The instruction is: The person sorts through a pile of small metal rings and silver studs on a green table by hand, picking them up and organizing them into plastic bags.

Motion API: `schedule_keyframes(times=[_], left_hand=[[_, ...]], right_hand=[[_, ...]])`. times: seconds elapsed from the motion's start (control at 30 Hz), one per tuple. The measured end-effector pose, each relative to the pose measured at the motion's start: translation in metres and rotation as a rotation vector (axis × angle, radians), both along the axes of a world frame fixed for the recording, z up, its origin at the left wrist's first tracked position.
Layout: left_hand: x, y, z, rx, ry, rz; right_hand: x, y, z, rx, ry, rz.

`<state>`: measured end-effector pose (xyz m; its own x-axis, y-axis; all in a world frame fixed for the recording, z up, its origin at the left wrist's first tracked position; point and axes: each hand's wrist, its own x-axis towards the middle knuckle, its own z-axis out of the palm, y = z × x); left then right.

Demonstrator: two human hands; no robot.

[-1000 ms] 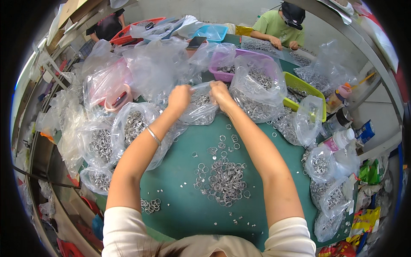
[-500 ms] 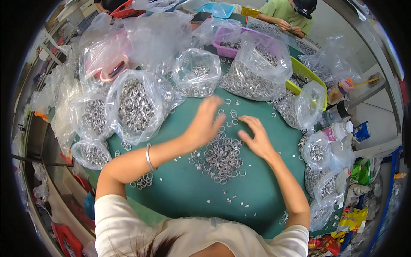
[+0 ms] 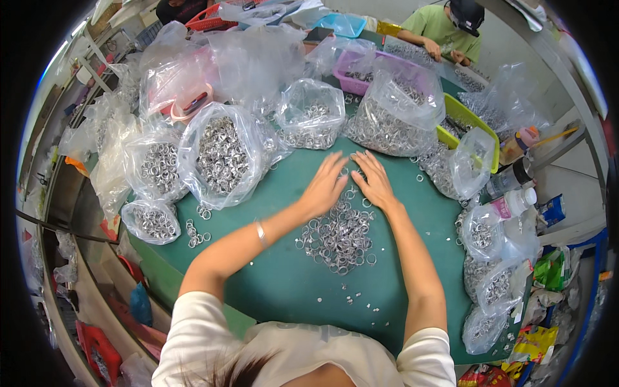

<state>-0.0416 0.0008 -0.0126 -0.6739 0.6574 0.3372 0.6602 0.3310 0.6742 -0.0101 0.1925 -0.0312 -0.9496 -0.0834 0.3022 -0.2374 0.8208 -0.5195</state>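
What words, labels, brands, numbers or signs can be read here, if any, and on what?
No text reads clearly.
White shirt: grey chest lettering, upside down, partly cut by folds, too blurred.
White bottle: pink label, print too small.
Blue packet: too small.
Green packet: too small.
Yellow packet: print too blurred.

Looks like shiny metal on the rings [image 3: 338, 240]. Shows glossy, creased plastic on the bags [image 3: 258, 61]. Seems smooth and matt on the table [image 3: 277, 293].
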Motion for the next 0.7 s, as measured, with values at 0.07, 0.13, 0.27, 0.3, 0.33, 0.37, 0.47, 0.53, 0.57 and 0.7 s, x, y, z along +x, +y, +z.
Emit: schedule_keyframes(times=[0.07, 0.13, 0.27, 0.3, 0.33, 0.37, 0.47, 0.53, 0.57, 0.7], left_hand=[[-0.029, 0.009, -0.015, -0.046, 0.069, 0.035], [-0.032, 0.009, -0.03, -0.194, 0.079, -0.105], [0.032, -0.011, -0.004, -0.082, -0.156, -0.406], [0.046, -0.019, 0.01, -0.102, -0.171, -0.447], [0.058, -0.026, 0.019, -0.122, -0.181, -0.486], [0.068, -0.03, 0.022, -0.111, -0.187, -0.512], [0.098, -0.042, 0.029, -0.132, -0.118, -0.537], [0.114, -0.051, 0.036, -0.214, 0.042, -0.474], [0.115, -0.054, 0.039, -0.25, 0.083, -0.401], [0.134, -0.074, 0.042, -0.441, 0.144, -0.339]], right_hand=[[0.0, -0.011, 0.007, -0.147, -0.081, 0.1], [0.018, -0.016, -0.003, -0.196, -0.107, 0.145], [0.094, -0.018, 0.021, -0.065, -0.122, 0.204], [0.109, -0.019, 0.033, -0.083, -0.181, 0.211], [0.123, -0.021, 0.039, -0.099, -0.236, 0.22], [0.134, -0.023, 0.039, -0.121, -0.201, 0.191], [0.167, -0.031, 0.049, -0.09, -0.232, 0.114], [0.184, -0.035, 0.057, -0.107, -0.207, 0.044], [0.192, -0.033, 0.055, -0.114, -0.199, 0.006], [0.225, -0.058, 0.067, 0.031, -0.124, -0.088]])
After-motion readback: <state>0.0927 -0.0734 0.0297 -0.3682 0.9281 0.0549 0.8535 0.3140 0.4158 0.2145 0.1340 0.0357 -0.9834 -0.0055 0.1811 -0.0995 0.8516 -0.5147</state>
